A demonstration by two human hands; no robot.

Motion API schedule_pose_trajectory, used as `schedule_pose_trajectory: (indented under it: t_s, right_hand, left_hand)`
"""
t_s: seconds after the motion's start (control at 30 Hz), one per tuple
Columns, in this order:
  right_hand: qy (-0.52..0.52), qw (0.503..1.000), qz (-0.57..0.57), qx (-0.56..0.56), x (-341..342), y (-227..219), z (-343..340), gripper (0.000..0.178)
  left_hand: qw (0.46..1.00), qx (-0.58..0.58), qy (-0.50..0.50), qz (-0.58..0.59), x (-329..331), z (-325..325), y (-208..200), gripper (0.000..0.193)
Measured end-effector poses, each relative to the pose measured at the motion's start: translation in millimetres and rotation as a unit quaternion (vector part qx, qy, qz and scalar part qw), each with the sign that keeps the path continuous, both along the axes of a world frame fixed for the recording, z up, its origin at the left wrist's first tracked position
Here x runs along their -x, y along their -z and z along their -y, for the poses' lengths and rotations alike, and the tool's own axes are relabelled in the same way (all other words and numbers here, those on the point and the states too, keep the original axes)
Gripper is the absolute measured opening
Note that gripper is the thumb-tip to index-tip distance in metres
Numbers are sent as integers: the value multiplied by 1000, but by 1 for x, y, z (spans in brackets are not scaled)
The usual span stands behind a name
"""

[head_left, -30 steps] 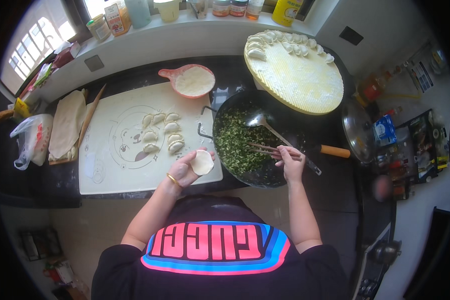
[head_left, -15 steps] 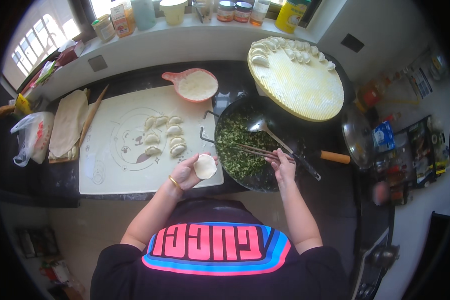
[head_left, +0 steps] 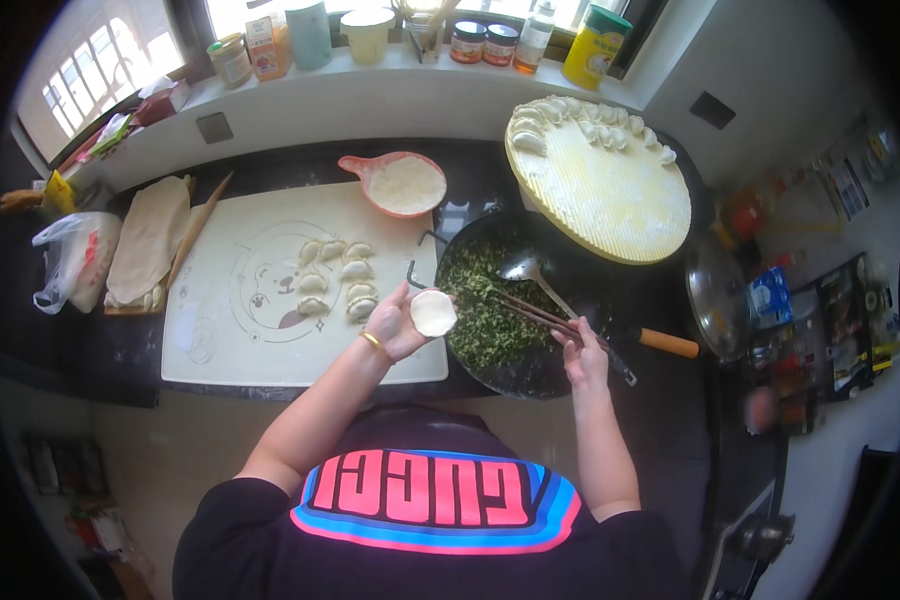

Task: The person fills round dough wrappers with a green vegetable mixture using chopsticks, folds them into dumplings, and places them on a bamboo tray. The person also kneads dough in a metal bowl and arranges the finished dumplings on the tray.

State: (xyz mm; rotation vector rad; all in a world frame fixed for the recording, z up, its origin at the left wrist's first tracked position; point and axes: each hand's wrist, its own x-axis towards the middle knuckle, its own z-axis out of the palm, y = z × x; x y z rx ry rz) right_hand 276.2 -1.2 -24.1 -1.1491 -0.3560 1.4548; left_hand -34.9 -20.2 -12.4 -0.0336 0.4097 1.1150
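Note:
My left hand (head_left: 394, 330) holds a round white dumpling wrapper (head_left: 433, 313) on its fingers, beside the wok's left rim. In my right hand (head_left: 583, 360) is a pair of dark chopsticks (head_left: 538, 314), whose tips reach into chopped green filling (head_left: 482, 330) in the black wok (head_left: 538, 382). A metal spoon (head_left: 523, 269) with a dark handle also rests in the wok. Several folded dumplings (head_left: 357, 271) lie in two rows on a pale mat (head_left: 220, 355), left of my left hand.
Behind the wok, a round yellow tray (head_left: 605, 195) carries more dumplings along its far edge. A pink bowl of flour (head_left: 407, 187) stands at the mat's back edge. Left are a dough sheet (head_left: 150, 240), a tapered rolling pin (head_left: 202, 225) and a plastic bag (head_left: 77, 260). Jars line the sill (head_left: 370, 85).
The view has shifted slightly. My left hand has moved right with the wrapper, closer to the wok. The chopsticks have moved up and right within the filling.

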Motion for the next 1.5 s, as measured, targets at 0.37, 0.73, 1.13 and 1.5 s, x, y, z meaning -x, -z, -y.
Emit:
schedule_pose_trajectory:
  t_s: [0.37,0.73,1.13,1.5]
  right_hand:
    - [-67,884,286,-364,19,-76,59,13]
    - [-120,645,495,-570,17,-101,66,17]
    - [-103,948,133,-270,-9,-81,30,20]
    - [-96,971,80,-203,-13,-63,5,21]
  left_hand:
    - [999,26,44,-5,-55,-39,-17,64]
    - [999,14,37,-8,-60,-39,-20,65]
    - [996,4,87,1,-45,-29,-26,64]
    - [988,-51,147,3,-31,-24,-27,63]
